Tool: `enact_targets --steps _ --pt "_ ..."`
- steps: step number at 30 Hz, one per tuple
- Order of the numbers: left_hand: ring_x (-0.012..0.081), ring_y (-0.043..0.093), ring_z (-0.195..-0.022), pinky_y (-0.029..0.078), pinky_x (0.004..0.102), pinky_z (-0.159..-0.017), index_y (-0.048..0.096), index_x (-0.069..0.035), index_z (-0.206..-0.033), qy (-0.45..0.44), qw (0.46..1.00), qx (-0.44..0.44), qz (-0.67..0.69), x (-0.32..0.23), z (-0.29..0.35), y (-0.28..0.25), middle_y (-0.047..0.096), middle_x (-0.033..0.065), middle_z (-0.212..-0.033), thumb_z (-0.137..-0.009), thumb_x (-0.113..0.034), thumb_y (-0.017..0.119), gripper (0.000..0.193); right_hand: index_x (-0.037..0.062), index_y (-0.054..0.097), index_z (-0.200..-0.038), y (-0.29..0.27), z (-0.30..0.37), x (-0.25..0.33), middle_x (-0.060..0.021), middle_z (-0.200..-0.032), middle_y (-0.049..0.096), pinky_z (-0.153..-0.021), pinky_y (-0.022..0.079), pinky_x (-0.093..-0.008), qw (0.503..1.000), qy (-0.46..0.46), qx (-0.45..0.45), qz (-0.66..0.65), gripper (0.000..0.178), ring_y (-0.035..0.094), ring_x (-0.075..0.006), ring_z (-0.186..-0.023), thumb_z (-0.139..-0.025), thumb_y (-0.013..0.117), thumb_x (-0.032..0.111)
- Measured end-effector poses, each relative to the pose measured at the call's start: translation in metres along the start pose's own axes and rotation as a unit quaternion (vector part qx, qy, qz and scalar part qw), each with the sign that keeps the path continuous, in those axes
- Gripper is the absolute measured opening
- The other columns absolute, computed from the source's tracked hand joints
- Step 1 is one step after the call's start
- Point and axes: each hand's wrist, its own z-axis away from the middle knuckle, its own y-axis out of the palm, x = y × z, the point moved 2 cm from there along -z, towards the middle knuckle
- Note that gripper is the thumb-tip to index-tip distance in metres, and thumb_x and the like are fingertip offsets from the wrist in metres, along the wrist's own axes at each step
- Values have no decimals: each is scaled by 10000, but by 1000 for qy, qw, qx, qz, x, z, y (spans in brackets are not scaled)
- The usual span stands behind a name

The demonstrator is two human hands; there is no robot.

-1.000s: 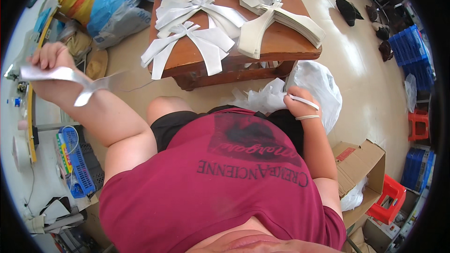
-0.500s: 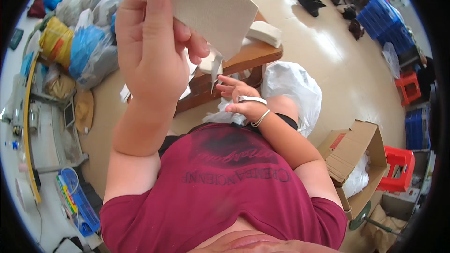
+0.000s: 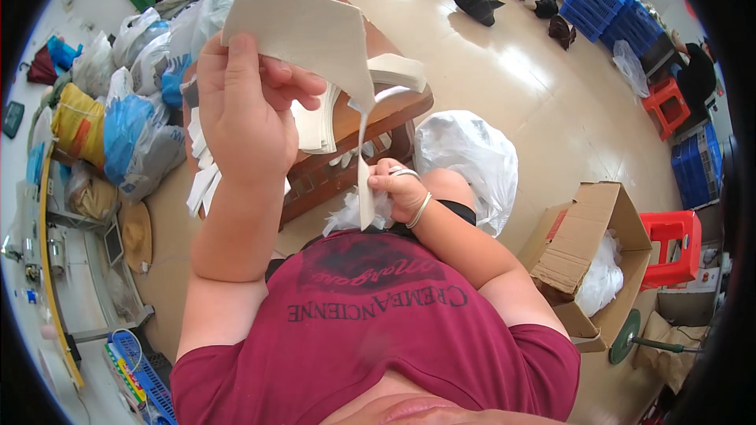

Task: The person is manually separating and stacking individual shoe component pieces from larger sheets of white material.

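Observation:
Raised at the upper left, my left hand point(image 3: 250, 114) is closed on an off-white, cloth-like sheet point(image 3: 303, 31), gripping its lower left edge. From the sheet's lower right corner hangs a narrow, twisted off-white strip point(image 3: 365, 193), still joined at the top. My right hand point(image 3: 403, 195) pinches this strip lower down, above my lap. A white band point(image 3: 405, 172) loops over the right hand's fingers, and a pale band circles that wrist. Behind the hands, a wooden table point(image 3: 405, 110) bears a stack of off-white pieces point(image 3: 316, 126) and another stack point(image 3: 398, 71) at its right corner.
Loose white strips point(image 3: 206, 185) hang over the table's left side. A white plastic bag point(image 3: 471, 161) stands by my knee. On the right are an open cardboard box point(image 3: 583, 252) and a red stool point(image 3: 677, 248). Filled bags point(image 3: 150, 145) are heaped at the left.
My right hand has gone from spread fingers to pinching the strip. The strip is now pulled longer and hangs lower. My left hand and the sheet are slightly lower in view.

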Motion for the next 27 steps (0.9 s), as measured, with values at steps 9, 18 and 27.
enact_targets --steps 9,18,27 --pt "137 635 -627 456 208 -507 503 11 -991 -160 958 -30 -237 42 5 -117 666 138 -845 -899 -96 519 143 45 607 -725 -24 2 94 -71 -809 653 -676 474 -318 813 -255 -306 424 129 602 -178 -729 -779 719 78" --pt "157 673 -718 493 204 -539 476 -4 -1051 -292 940 -69 -163 93 35 -145 669 157 -1016 -911 -98 531 178 13 684 -814 -9 -68 159 -180 -775 657 -695 500 -393 572 -326 -301 690 197 636 -335 -747 -797 671 209" --pt "178 666 -791 497 232 -572 413 -36 -1137 -373 905 -161 -129 125 59 -146 637 135 -1113 -960 -154 497 228 1 626 -771 -2 -139 195 -195 -790 649 -699 483 -414 549 -216 -287 755 251 628 -342 -764 -770 701 240"
